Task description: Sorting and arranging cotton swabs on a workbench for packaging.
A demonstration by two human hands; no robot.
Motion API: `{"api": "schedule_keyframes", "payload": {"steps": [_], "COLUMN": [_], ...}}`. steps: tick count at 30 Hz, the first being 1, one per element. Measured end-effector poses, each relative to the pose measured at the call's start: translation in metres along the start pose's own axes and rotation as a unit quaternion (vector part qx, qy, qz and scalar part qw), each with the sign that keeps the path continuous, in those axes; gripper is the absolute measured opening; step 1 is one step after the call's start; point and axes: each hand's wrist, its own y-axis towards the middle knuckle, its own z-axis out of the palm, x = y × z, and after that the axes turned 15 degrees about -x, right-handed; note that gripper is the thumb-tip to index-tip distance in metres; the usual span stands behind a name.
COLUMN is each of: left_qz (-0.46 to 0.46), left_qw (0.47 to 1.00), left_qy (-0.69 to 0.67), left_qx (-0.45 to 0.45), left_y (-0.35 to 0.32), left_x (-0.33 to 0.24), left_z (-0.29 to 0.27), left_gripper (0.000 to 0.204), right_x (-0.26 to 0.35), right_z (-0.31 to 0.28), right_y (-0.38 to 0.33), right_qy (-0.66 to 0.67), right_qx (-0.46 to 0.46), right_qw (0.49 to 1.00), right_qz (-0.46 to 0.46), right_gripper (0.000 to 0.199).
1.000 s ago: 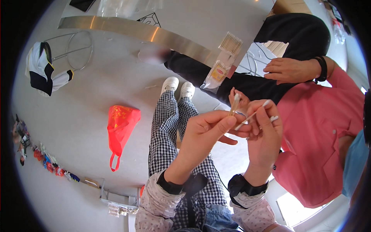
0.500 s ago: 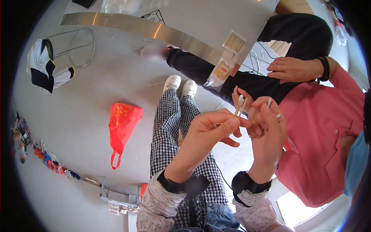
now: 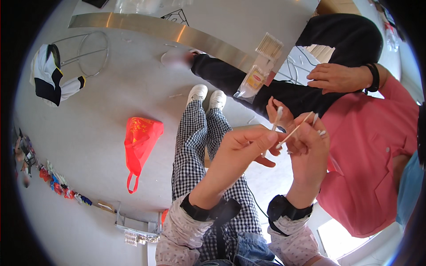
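Slippage is the risk: thin cotton swabs [image 3: 296, 128], right of the frame's centre, are pinched only at the closed fingertips of the left hand [image 3: 242, 148] and right hand [image 3: 308, 148], so one could be dropped to the floor [image 3: 102, 111].

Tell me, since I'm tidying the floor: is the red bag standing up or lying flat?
Lying flat. The red bag is slumped and crumpled on the grey floor, its handle loop trailing toward the near side.

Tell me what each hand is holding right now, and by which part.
Left hand pinches a cotton swab by its stick's lower part. Right hand holds thin cotton swabs by their sticks, between the fingers.
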Motion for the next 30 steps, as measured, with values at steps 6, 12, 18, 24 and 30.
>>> {"api": "schedule_keyframes", "payload": {"steps": [6, 12, 18, 24, 30], "left_qz": [0.043, 0.002, -0.005, 0.013, -0.005], "left_qw": [0.994, 0.998, 0.998, 0.997, 0.998], "left_qy": [0.039, 0.002, -0.052, -0.074, -0.07], "left_qx": [-0.092, -0.06, -0.041, -0.017, -0.01], "left_y": [0.0, 0.001, 0.002, 0.001, 0.002], "left_x": [-0.004, -0.001, 0.007, 0.005, 0.006], "left_z": [0.0, -0.001, -0.005, -0.003, -0.005], "left_gripper": [0.025, 0.018, 0.017, 0.013, 0.017], "right_x": [-0.008, 0.001, -0.001, -0.002, -0.002], "right_z": [-0.01, 0.003, 0.004, 0.011, 0.012], "right_y": [0.013, 0.008, 0.005, -0.004, -0.006], "right_qy": [0.192, 0.199, 0.069, -0.136, -0.077], "right_qx": [-0.023, -0.037, 0.023, 0.019, 0.0], "right_qw": [0.977, 0.975, 0.996, 0.99, 0.997], "right_qz": [0.09, 0.096, 0.056, -0.004, -0.003], "right_gripper": [0.015, 0.014, 0.011, 0.009, 0.01]}}
